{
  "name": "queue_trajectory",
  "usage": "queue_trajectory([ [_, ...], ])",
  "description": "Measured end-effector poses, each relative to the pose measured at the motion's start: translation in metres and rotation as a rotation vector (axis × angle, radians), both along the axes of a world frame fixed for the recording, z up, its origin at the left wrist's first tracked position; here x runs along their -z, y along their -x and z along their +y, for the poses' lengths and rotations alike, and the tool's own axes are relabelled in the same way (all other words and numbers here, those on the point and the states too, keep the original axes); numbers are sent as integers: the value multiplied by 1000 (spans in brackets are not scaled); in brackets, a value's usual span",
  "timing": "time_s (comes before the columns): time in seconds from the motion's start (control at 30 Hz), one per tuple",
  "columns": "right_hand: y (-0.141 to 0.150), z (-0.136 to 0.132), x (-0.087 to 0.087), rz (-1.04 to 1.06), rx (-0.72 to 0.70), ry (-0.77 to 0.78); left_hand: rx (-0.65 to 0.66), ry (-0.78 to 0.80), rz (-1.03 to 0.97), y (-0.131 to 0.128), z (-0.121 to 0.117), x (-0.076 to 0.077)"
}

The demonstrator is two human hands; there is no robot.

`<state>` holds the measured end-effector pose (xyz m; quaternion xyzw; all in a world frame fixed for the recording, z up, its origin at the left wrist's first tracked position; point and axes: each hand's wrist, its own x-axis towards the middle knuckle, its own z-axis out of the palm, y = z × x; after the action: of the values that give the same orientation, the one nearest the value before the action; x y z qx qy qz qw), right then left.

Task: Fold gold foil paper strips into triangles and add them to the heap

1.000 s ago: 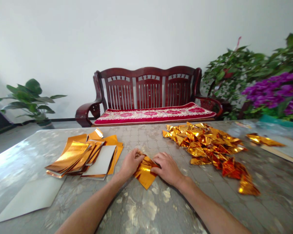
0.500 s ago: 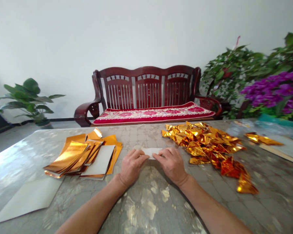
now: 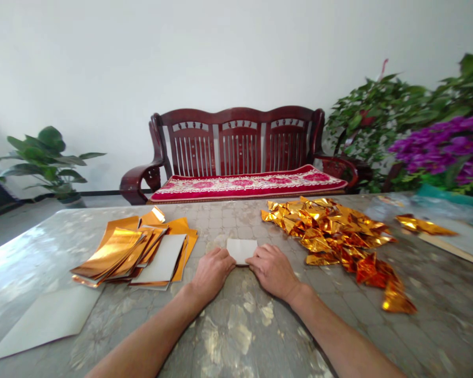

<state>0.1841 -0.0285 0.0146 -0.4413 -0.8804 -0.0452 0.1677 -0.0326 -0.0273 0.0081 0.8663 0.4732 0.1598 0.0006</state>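
Observation:
A small white sheet of paper [image 3: 242, 251], apparently folded along its near edge, lies on the table between my hands. Its lower left corner is pinched by my left hand [image 3: 214, 270], fingers closed. My right hand [image 3: 274, 271] has its fingertips closed on the lower right corner. To the left lies a loose stack of gold foil paper [image 3: 116, 249], with a white-backed sheet [image 3: 161, 260] on its near side. On the right is a heap of folded gold foil pieces [image 3: 331, 226], trailing toward the table's front.
The patterned table [image 3: 236, 336] spans the foreground. A larger pale sheet [image 3: 43, 320] rests at front left. Boards [image 3: 465, 239] and clear plastic [image 3: 437, 205] lie at far right. Behind stand a wooden bench [image 3: 236, 142], a potted plant [image 3: 47, 163] and purple flowers [image 3: 441, 144].
Both hands have slid slightly down along the paper's sides to its near edge. More of the white sheet now shows between them. The stack and the heap look unchanged.

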Motion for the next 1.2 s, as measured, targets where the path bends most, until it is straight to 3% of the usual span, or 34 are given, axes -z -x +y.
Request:
queue_trajectory([
  [0.37, -1, 10, 7, 113, 123, 68, -151, 153, -196, -2, 8, -4],
  [0.63, 3, 15, 8, 130, 166, 128, -273, 159, -149, -4, 14, -4],
  [1.2, 7, 18, 13, 84, 209, 108, -333, 69, 31, -5, 18, -2],
])
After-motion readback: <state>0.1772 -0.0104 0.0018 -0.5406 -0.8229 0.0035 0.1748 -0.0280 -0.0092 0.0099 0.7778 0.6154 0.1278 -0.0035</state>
